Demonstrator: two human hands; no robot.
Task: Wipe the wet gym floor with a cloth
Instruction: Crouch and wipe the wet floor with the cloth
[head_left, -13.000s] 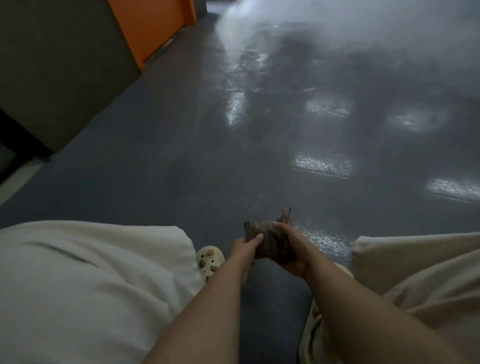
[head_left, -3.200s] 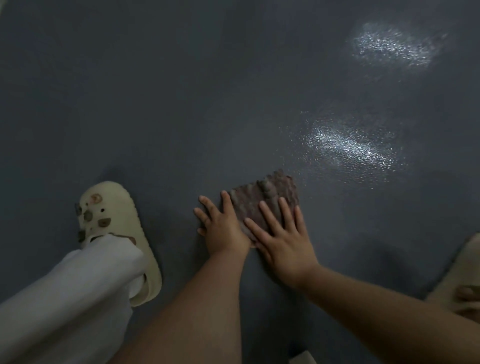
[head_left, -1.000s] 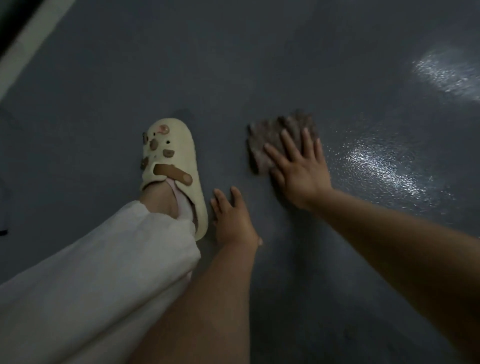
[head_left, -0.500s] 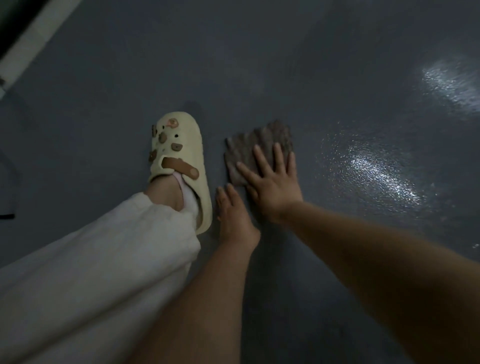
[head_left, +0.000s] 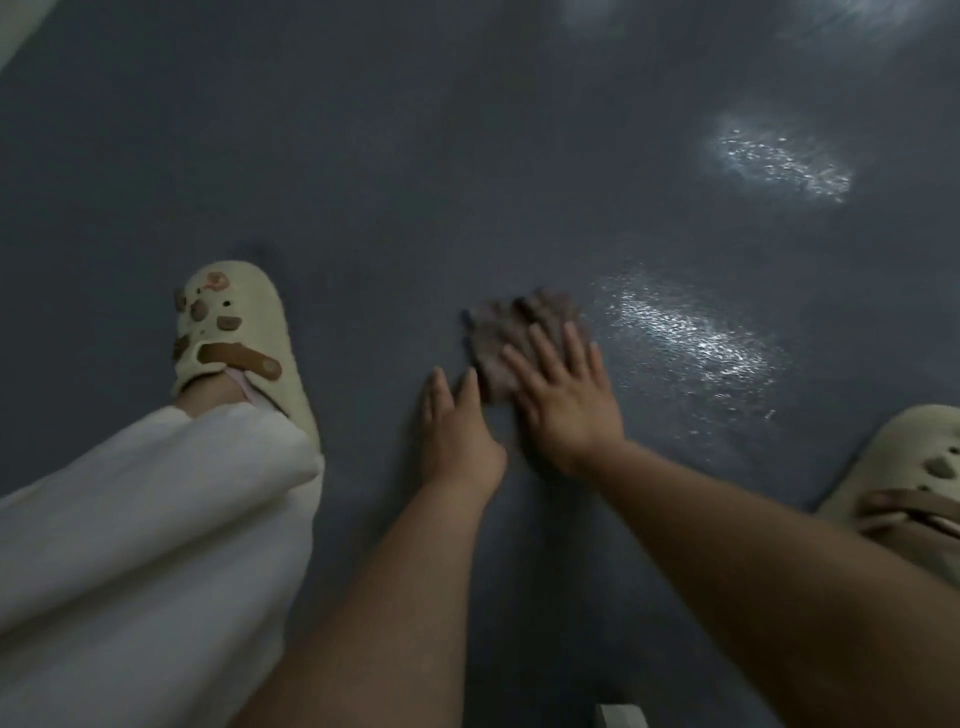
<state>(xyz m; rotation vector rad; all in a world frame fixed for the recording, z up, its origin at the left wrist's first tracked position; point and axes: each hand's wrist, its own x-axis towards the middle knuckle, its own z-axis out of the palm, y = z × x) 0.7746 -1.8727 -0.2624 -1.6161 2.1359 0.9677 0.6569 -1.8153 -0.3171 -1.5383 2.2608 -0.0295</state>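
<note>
A small brown cloth (head_left: 506, 325) lies flat on the dark grey gym floor (head_left: 415, 156), blurred by motion. My right hand (head_left: 563, 400) presses on its near part with straight, spread fingers. My left hand (head_left: 454, 431) rests flat on the bare floor just left of the cloth, fingers straight, its fingertips close to the cloth's near edge. A wet, shiny patch (head_left: 685, 338) glistens right of the cloth.
My left foot in a cream clog (head_left: 234, 338) with brown charms stands left of the hands, under a white trouser leg (head_left: 145, 545). The right clog (head_left: 914, 467) shows at the right edge. Another wet patch (head_left: 784, 161) shines at the upper right.
My right hand has slid the cloth to the right, away from the left clog and toward the shiny wet patch. The left hand stays flat on the floor beside it.
</note>
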